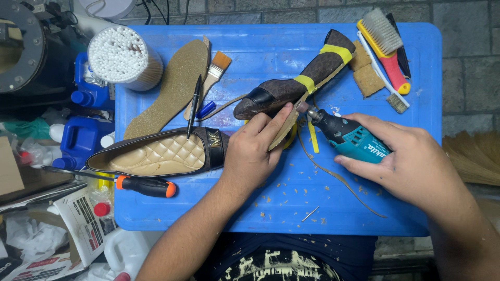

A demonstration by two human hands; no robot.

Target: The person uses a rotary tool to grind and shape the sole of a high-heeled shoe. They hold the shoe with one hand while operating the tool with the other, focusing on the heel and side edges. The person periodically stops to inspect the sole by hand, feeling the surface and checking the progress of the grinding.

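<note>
My left hand [255,151] grips a brown flat shoe [291,86] lying upside down on the blue table [271,52], with yellow tape bands around it. My fingers press on its tan sole edge near the black toe. My right hand [406,161] holds a teal rotary tool [346,134], its tip touching the sole edge beside my left fingers. A second matching shoe [156,153] with a quilted tan insole lies to the left, against my left wrist.
A tan insole [172,88], a paintbrush [211,78], a black pen [194,106], an orange-handled screwdriver [146,186], brushes [388,44] and sponges [364,73] lie on the table. A tub of cotton swabs [122,54] stands at the back left. Shavings and a cut strip [338,179] litter the front.
</note>
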